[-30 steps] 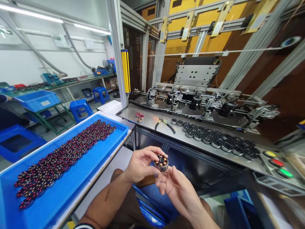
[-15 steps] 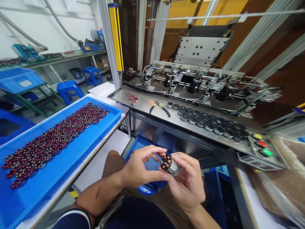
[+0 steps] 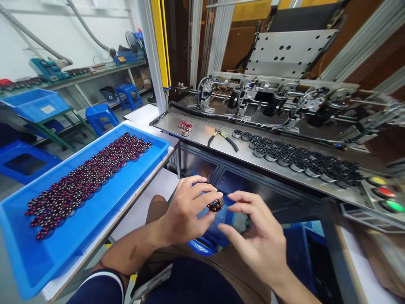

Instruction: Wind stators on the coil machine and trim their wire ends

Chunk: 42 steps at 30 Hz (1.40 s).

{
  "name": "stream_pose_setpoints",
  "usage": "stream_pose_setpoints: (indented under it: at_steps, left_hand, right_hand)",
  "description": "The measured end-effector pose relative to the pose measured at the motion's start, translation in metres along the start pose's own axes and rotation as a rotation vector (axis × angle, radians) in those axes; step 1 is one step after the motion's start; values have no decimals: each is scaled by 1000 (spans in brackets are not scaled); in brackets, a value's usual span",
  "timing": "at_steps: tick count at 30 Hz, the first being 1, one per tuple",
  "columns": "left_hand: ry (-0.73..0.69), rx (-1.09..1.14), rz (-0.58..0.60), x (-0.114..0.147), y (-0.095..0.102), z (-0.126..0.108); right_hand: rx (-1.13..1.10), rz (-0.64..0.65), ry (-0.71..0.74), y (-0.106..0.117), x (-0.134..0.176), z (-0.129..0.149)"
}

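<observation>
Between the thumb and fingers of my left hand (image 3: 191, 207) is a wound motor stator (image 3: 215, 205), with copper coils showing on its face. Part of it is hidden behind my fingers. My right hand (image 3: 256, 223) is just to the right of it, fingers spread and curved, holding nothing. Both hands are above my lap, in front of the steel bench edge. On the bench (image 3: 202, 141) lie cutting pliers (image 3: 223, 139) with black and green handles. Several stators with red parts (image 3: 185, 127) sit to their left, and rows of black unwound stator cores (image 3: 294, 156) to their right.
To the left, a blue tray (image 3: 133, 177) holds many finished-looking stators (image 3: 91, 177) in packed rows. A winding machine (image 3: 272, 101) stands behind the bench. Yellow, red and green buttons (image 3: 384, 193) are at the bench's right end. Blue stools (image 3: 103, 116) stand further back.
My right hand has let go of the stator and opened away to the right. The left hand now holds it alone and has turned it. The view has shifted slightly.
</observation>
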<state>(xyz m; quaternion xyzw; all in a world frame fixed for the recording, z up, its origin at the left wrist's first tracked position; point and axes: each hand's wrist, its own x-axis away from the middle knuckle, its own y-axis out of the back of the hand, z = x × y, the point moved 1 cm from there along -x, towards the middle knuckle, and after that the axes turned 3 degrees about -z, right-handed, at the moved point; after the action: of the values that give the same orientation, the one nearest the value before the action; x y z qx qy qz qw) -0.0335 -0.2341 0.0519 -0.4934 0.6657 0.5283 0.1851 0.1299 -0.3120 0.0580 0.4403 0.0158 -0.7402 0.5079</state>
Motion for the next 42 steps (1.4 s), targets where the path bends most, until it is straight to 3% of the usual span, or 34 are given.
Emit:
stream_pose_setpoints:
  at_steps: [6,13,15,18,22,27,30,35,38,42]
  left_hand:
    - [16,-51,15,6,5,-3]
    - [175,495,31,4,8,2]
    - [237,571,18,5,7,2]
    - [277,544,-32,7,7,0]
    - [214,385,-103,6,5,-3]
    - [179,332,-135,6,3,-5]
    - [323,453,-109,10,5,-1]
    - [730,983,57,20,2,3]
    - [771,1113,81,24,-1,1]
    - [698,1125,78,24,-2,-1]
  right_hand:
    - [-85,52,-32,-12,-7,8]
    - [-171,182,-200,14,-24,4]
    - [-184,163,-264,20,-23,-1]
    - [-250,112,-343,20,-14,-2]
    - [-340,195,-489,3,-3,8]
    - [-331,195,-620,-10,-6,15]
    - [-309,264,-529,1,-11,14]
    - [-231,355,-221,26,-23,22]
    - [-183,374,-112,32,-28,25]
    - [-133,447,-49,40,-29,14]
